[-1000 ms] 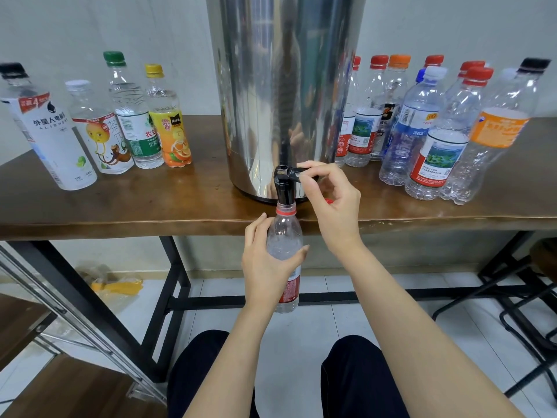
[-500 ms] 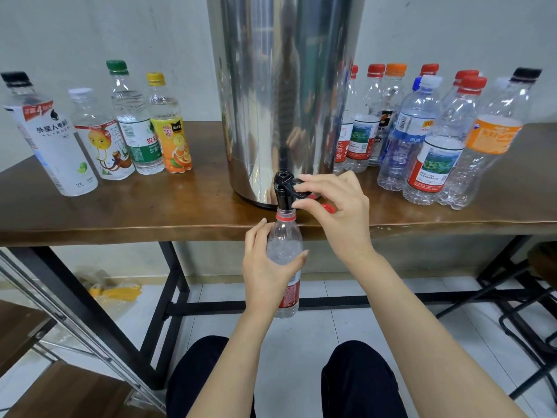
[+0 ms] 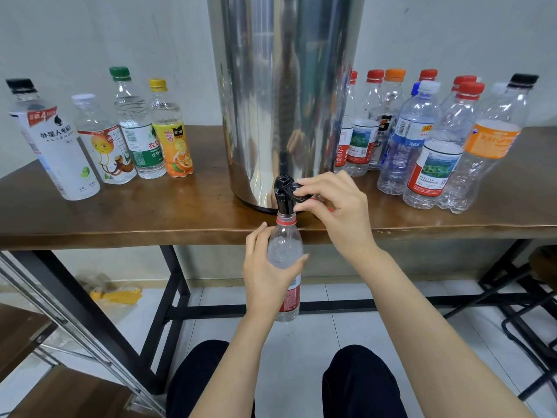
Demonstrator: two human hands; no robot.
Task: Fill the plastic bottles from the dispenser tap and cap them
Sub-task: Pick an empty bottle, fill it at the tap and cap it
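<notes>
Head view: the left grip is wrapping around the clear bottle and holding it upright in front of the counter edge, with its open neck just under the black tap. The right grip is pinching the tap lever. The steel dispenser is standing on the counter between 4 capped bottles and a larger capped cluster.

Left hand, forearm rising from 6 o'clock, curls round the bottle. Right hand, at its 1 o'clock, pinches the tap lever with bent fingers.
</notes>
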